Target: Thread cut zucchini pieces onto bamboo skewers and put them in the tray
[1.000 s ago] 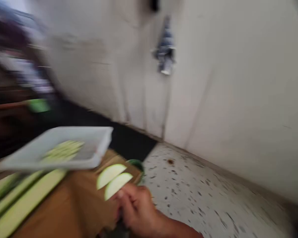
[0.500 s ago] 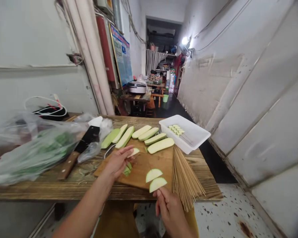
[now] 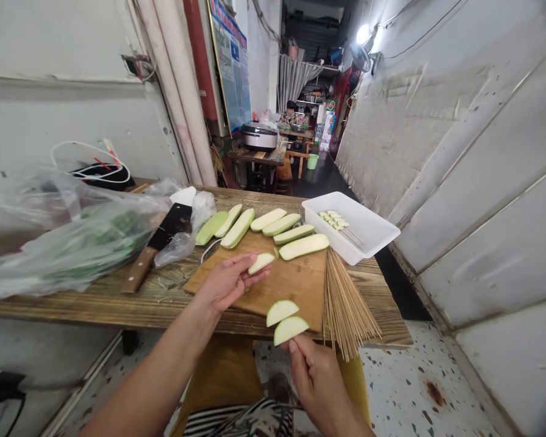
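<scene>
Between the thumb and fingers of my left hand (image 3: 230,282) is a pale half-round zucchini slice (image 3: 261,263), above the wooden cutting board (image 3: 295,285). My right hand (image 3: 316,370) is closed on a skewer that carries two half-moon zucchini slices (image 3: 291,330), one behind the other, in front of the board's near edge. Most of that skewer is hidden by the slices and fingers. Several zucchini halves (image 3: 304,246) lie along the board's far side. To the right, a fan of bamboo skewers (image 3: 346,303) rests on the board's edge and the table.
A white plastic tray (image 3: 377,233) at the back right holds filled skewers (image 3: 334,220). On the left lie a cleaver (image 3: 139,269) and a clear plastic bag (image 3: 73,249) with greens inside. Beyond the wooden table (image 3: 391,331) stand another table and a seated person (image 3: 290,113).
My view has tilted down and shifted left. My left hand has brought its slice toward the right, nearer the skewer. The right hand keeps its hold on the skewer with two slices.
</scene>
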Motion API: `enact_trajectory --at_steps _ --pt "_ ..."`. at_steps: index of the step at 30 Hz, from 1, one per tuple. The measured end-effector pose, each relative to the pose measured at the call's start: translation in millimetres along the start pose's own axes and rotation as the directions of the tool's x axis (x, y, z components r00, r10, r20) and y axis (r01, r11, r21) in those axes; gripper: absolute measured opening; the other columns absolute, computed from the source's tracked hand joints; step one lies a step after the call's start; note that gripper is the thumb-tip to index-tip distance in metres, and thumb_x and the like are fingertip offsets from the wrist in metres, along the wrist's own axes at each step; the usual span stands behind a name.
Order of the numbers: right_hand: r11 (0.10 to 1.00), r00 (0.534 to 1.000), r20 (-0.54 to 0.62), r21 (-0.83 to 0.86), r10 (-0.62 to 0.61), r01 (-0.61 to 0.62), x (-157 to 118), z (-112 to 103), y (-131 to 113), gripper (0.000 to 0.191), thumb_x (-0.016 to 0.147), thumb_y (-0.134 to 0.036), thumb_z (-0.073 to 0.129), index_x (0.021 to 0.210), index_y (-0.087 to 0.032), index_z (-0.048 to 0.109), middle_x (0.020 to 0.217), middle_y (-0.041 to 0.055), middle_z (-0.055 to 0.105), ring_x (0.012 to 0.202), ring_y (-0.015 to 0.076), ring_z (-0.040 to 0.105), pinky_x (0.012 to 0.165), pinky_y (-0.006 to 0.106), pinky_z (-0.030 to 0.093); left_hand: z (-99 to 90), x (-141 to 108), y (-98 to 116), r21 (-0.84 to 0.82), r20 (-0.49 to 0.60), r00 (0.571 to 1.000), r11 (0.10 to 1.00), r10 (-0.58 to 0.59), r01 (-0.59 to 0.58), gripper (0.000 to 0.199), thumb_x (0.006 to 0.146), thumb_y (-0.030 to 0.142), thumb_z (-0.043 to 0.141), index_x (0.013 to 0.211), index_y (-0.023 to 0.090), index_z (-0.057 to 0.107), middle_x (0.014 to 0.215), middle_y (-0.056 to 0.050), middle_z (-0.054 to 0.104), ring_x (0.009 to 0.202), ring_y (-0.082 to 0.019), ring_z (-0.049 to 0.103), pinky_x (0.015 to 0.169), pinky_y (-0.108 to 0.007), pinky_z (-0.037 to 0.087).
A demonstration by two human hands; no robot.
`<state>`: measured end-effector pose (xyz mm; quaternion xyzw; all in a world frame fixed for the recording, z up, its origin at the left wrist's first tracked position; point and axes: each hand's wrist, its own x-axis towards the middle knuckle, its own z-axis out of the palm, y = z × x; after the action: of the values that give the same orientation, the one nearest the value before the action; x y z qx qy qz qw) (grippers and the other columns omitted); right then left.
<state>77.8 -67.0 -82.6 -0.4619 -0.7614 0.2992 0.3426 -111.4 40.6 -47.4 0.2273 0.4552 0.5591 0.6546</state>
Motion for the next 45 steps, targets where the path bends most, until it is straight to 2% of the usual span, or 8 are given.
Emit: enact_trajectory --at_steps 3,15,21,30,38,45 --pt "1.000 1.000 0.007 0.004 0.016 -0.016 -0.4 -0.4 -2.7 0.028 0.093 -0.021 0.030 0.077 -0.017 0.053 0.054 -0.0041 0.041 0.044 0.0102 0.037 0.046 0.020 0.027 1.2 -1.9 1.2 0.011 0.008 1.000 1.000 0.001 -0.001 0.014 0.081 0.008 0.052 0.084 0.006 0.066 0.093 -0.014 0.071 0.084 -0.022 0.068 0.081 -0.035 0.056" --pt "0.999 1.000 -0.017 0.036 -0.014 0.015 -2.6 -0.9 -1.4 0.025 0.093 -0.020 0.032 0.075 -0.019 0.049 0.059 -0.0032 0.045 0.049 0.0103 0.039 0.050 0.020 0.028 4.6 -5.2 3.9 0.054 -0.001 1.000 0.999 0.005 -0.005 0.014 0.080 0.007 0.054 0.086 0.006 0.067 0.090 -0.015 0.071 0.081 -0.020 0.068 0.080 -0.032 0.056" --pt "0.999 1.000 -0.007 0.034 -0.002 0.002 -4.1 -0.9 0.0 0.023 0.092 -0.018 0.033 0.077 -0.019 0.050 0.059 -0.0036 0.044 0.049 0.0102 0.039 0.049 0.021 0.027 8.3 -7.5 6.2 0.081 0.001 1.000 0.997 -0.003 0.003 0.017 0.082 0.007 0.051 0.086 0.005 0.067 0.089 -0.015 0.072 0.077 -0.018 0.069 0.077 -0.028 0.057" --pt "0.999 1.000 -0.013 0.035 -0.005 0.005 -4.2 -0.6 -0.2 0.023 0.092 -0.017 0.033 0.077 -0.019 0.050 0.059 -0.0036 0.045 0.049 0.0102 0.038 0.049 0.021 0.027 9.0 -9.5 5.8 0.084 0.011 1.000 0.996 0.003 -0.004 0.015 0.080 0.007 0.054 0.087 0.005 0.067 0.091 -0.015 0.071 0.079 -0.018 0.068 0.075 -0.027 0.058" --pt "1.000 0.998 -0.050 -0.005 -0.031 0.031 -2.3 -2.9 -1.4 0.024 0.091 -0.016 0.033 0.077 -0.017 0.053 0.059 -0.0030 0.047 0.049 0.0101 0.040 0.049 0.020 0.027 10.8 -11.9 5.5 0.138 0.029 1.000 0.990 0.011 -0.015 0.016 0.079 0.007 0.057 0.090 0.005 0.068 0.092 -0.014 0.071 0.073 -0.017 0.068 0.069 -0.024 0.058" --pt "1.000 0.999 -0.032 0.014 -0.013 0.013 -4.4 -1.9 -2.3 0.025 0.091 -0.017 0.033 0.076 -0.017 0.053 0.058 -0.0031 0.046 0.048 0.0102 0.040 0.048 0.021 0.027 9.6 -10.7 3.4 0.155 0.064 0.998 0.988 -0.008 -0.002 0.017 0.076 0.011 0.061 0.090 0.005 0.068 0.096 -0.015 0.070 0.079 -0.018 0.068 0.075 -0.027 0.057"
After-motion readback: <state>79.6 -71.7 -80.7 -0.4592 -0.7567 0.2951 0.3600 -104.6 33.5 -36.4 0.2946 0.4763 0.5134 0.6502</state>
